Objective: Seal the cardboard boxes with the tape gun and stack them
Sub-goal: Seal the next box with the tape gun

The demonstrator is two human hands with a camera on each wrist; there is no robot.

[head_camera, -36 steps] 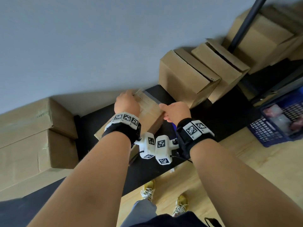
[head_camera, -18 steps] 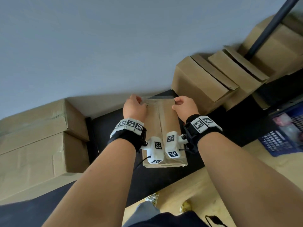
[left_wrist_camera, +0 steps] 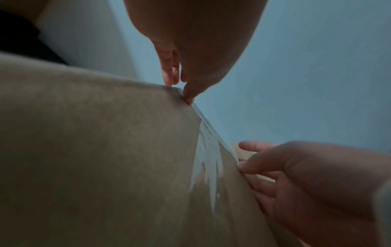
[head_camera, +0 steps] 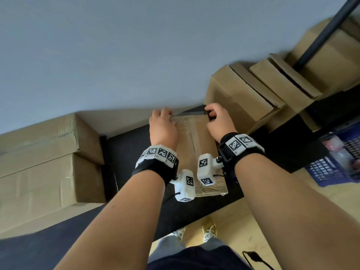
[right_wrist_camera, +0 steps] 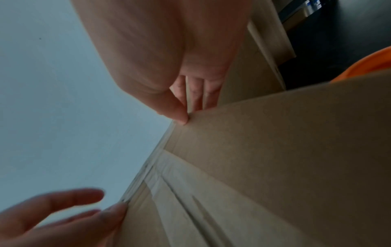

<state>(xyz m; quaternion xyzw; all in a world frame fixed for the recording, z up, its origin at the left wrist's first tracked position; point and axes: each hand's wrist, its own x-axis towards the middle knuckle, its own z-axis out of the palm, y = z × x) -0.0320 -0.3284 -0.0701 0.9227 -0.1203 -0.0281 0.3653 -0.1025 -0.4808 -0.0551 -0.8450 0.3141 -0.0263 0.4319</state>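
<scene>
From the head view, I have a flat cardboard box [head_camera: 202, 151] lying on the black table [head_camera: 126, 145], with both hands at its far edge. My left hand [head_camera: 162, 129] curls over the far left corner and my right hand [head_camera: 218, 122] pinches the far right corner. A strip of clear tape [head_camera: 193, 152] runs down the centre seam of this box, so I judge its top to be sealed; stacking it looks like the step left. To the left of the box, two large closed cartons [head_camera: 44, 164] sit one on the other. To its right, two smaller boxes [head_camera: 243, 94] show open flaps, so I take them as not yet taped. No tape gun shows in this view. A blue basket [head_camera: 331, 168] stands on the wooden floor, right of the box.

In the left wrist view, the thumb tip presses the box corner [left_wrist_camera: 182, 93] while the fingers go down behind the edge. The cardboard is matte, brown and smooth; the tape [left_wrist_camera: 208, 160] is glossy, wrinkled and folds over the far edge.

In the right wrist view, my right hand's thumb and fingers clamp the other corner [right_wrist_camera: 190, 117], thumb on top. The left hand [right_wrist_camera: 63, 220] sits at the edge with fingers loosely spread, only the thumb touching. Something orange [right_wrist_camera: 363, 66] peeks past the box; I cannot tell what it is.
</scene>
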